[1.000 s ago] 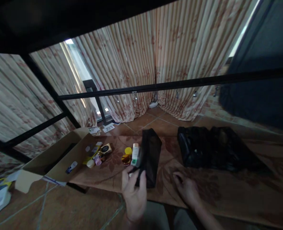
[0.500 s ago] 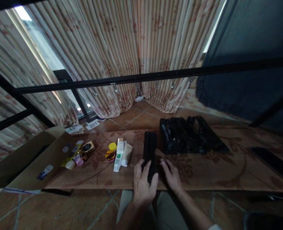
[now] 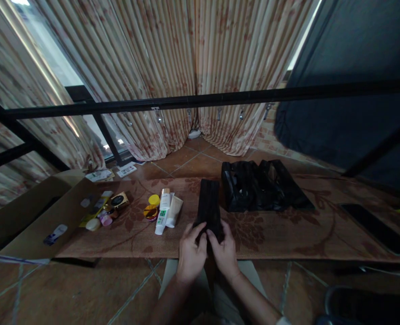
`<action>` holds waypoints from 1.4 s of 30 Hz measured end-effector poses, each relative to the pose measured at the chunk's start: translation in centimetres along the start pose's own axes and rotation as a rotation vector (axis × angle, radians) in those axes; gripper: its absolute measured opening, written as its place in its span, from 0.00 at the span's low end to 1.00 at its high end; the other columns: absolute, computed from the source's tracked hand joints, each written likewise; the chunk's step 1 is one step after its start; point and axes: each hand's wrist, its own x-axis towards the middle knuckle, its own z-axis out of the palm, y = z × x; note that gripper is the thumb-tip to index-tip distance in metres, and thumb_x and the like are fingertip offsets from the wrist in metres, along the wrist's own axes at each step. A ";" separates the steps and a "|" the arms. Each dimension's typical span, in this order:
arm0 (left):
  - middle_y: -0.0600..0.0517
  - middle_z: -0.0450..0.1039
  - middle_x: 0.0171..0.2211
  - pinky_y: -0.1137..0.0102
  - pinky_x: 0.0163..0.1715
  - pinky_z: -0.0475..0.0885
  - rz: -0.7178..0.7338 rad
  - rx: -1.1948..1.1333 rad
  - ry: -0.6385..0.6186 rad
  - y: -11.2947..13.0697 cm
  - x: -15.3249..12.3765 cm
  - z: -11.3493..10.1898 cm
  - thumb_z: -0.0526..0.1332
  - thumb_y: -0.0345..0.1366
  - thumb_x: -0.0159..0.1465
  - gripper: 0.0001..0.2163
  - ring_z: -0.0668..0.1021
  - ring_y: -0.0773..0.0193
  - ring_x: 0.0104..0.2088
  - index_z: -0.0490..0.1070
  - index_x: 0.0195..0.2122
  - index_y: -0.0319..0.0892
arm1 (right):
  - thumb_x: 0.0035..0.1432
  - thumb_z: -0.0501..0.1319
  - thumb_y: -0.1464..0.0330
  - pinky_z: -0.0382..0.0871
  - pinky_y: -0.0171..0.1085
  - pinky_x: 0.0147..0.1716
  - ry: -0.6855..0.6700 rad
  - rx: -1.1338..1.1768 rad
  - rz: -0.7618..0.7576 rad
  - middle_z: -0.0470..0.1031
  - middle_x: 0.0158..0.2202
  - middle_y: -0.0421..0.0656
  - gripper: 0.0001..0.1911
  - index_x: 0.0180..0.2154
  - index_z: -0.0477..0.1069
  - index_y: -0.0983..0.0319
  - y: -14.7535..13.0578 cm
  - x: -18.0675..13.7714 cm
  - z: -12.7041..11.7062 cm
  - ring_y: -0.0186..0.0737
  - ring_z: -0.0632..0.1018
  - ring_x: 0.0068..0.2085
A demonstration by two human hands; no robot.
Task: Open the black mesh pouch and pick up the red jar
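A long, narrow black pouch (image 3: 209, 203) lies on the cloth-covered table, pointing away from me. Its exact kind is hard to make out in the dim light. My left hand (image 3: 192, 253) grips the near left end, fingers over the top. On the near right end, my right hand (image 3: 225, 253) has its thumb on top and its fingers round the side. Both thumbs almost meet there. Just right of the pouch sits a black bag with clear compartments (image 3: 250, 187). To the left are a white tube (image 3: 160, 221), a beige tube (image 3: 174, 211) and an amber jar (image 3: 150, 213).
An open cardboard box (image 3: 67, 230) stands at the left end of the table (image 3: 128, 243). Beside it are small cosmetics, including a gold-and-black compact (image 3: 119, 200). A black phone (image 3: 377, 228) lies on the right. A dark metal bar (image 3: 186, 101) crosses beyond the table.
My right hand has moved left from the tabletop onto the pouch. My left hand has shifted to the pouch's near left end. The view has tilted slightly down.
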 end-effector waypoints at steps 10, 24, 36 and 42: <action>0.51 0.72 0.37 0.68 0.43 0.69 -0.119 0.092 0.314 -1.6 -0.4 0.6 0.57 0.31 0.55 0.09 0.74 0.62 0.40 0.72 0.36 0.45 | 0.55 0.57 0.64 0.60 0.47 0.55 0.099 -0.079 -0.146 0.65 0.55 0.47 0.29 0.58 0.54 0.60 0.6 1.9 -0.8 0.44 0.66 0.55; 0.51 0.71 0.36 0.68 0.38 0.69 -0.011 0.267 -0.282 -0.4 1.0 -3.2 0.59 0.46 0.56 0.12 0.74 0.62 0.37 0.73 0.36 0.46 | 0.60 0.52 0.64 0.63 0.42 0.53 0.008 -0.242 -0.312 0.66 0.51 0.44 0.16 0.49 0.69 0.54 0.1 1.8 -2.2 0.41 0.67 0.54; 0.49 0.74 0.33 0.70 0.37 0.67 0.022 0.316 -0.465 -0.3 2.1 -3.8 0.56 0.42 0.60 0.11 0.74 0.62 0.36 0.74 0.33 0.41 | 0.57 0.55 0.60 0.64 0.45 0.52 -0.060 -0.340 -0.206 0.63 0.55 0.48 0.29 0.59 0.53 0.58 0.2 1.4 -1.7 0.44 0.67 0.55; 0.49 0.73 0.27 0.70 0.34 0.64 0.017 0.425 -0.499 0.4 2.4 -4.3 0.55 0.37 0.59 0.09 0.74 0.62 0.32 0.72 0.27 0.40 | 0.57 0.55 0.61 0.63 0.46 0.53 -0.114 -0.320 -0.204 0.62 0.56 0.47 0.30 0.60 0.51 0.57 -0.1 1.5 -0.8 0.44 0.67 0.56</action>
